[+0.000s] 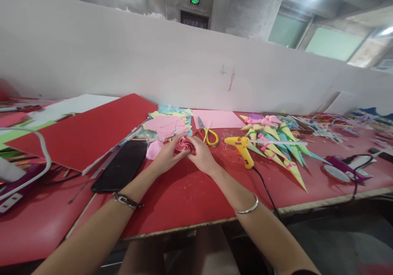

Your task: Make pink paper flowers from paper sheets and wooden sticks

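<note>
Between my two hands is a small round pink piece with a swirl of pleats (184, 144), perhaps of folded paper. My left hand (168, 154) curls around its left side, and my right hand (201, 154) closes on its right side. Both thumbs meet at its near edge. Just beyond my right hand lie scissors (211, 137) with red and yellow handles. A crumpled light pink piece (154, 149) rests beside my left hand. Further right, a yellow glue gun (242, 146) lies on its side with a clear stick in its back.
A black phone (121, 166) lies left of my hands. Pink paper pieces (167, 125) are heaped behind them, near a pink sheet (216, 118). Large red card (92, 131) covers the left. Several paper cones (294, 172) pile up at right, near a purple power strip (346, 168).
</note>
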A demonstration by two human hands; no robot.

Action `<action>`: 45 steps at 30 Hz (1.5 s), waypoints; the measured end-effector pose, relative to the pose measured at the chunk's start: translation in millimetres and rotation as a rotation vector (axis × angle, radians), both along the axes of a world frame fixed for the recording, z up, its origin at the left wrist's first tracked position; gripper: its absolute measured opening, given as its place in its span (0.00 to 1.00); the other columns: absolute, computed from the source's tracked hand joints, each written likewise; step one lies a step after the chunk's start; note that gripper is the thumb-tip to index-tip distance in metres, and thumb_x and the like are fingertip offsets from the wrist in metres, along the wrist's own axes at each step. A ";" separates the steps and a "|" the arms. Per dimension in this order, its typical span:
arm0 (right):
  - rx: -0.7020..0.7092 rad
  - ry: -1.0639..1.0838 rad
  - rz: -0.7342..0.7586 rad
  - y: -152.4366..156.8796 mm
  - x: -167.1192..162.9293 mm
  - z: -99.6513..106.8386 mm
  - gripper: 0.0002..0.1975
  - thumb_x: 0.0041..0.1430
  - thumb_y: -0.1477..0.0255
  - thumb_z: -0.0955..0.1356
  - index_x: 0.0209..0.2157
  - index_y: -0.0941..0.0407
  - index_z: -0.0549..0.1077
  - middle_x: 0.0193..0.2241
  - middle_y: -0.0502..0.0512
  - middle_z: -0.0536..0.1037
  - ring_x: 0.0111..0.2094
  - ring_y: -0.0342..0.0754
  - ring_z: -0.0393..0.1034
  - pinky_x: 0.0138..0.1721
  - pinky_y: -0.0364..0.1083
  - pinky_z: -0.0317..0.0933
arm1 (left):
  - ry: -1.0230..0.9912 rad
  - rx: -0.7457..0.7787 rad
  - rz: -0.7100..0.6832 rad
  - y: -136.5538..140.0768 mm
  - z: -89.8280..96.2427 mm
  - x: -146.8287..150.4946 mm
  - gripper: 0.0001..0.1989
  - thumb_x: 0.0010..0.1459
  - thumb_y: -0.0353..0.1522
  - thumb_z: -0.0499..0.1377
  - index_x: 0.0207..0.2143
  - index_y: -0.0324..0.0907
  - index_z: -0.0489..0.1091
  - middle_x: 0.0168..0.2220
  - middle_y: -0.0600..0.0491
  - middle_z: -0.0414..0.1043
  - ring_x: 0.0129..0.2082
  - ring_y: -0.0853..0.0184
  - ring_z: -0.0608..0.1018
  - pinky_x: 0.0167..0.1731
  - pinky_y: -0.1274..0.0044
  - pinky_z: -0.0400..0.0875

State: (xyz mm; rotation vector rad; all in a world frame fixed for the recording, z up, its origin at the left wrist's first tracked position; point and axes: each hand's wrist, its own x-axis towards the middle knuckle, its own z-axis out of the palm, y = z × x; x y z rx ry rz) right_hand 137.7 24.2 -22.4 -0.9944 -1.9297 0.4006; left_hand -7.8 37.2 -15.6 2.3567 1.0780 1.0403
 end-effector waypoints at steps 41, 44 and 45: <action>0.087 -0.021 0.109 -18.2 -3.9 12.8 0.33 0.42 0.83 0.60 0.54 0.52 0.55 0.45 0.56 0.62 0.49 0.50 0.55 0.52 0.53 0.52 | -0.212 0.011 0.099 -2.1 7.1 -1.9 0.09 0.47 0.34 0.58 0.33 0.42 0.62 0.31 0.55 0.66 0.32 0.67 0.69 0.34 0.75 0.64; 0.090 -0.033 0.112 -20.8 -4.3 15.0 0.34 0.42 0.83 0.60 0.54 0.52 0.55 0.44 0.56 0.61 0.48 0.50 0.55 0.52 0.53 0.53 | -0.262 -0.029 0.092 -2.5 6.4 -1.4 0.08 0.47 0.33 0.57 0.31 0.42 0.61 0.30 0.56 0.65 0.31 0.68 0.68 0.33 0.75 0.64; 0.093 -0.032 0.115 -21.1 -4.5 15.2 0.34 0.42 0.83 0.60 0.54 0.53 0.56 0.44 0.56 0.61 0.47 0.50 0.56 0.52 0.53 0.53 | -0.270 -0.037 0.089 -2.7 6.4 -1.0 0.08 0.47 0.33 0.57 0.31 0.42 0.60 0.30 0.56 0.65 0.31 0.68 0.68 0.33 0.75 0.64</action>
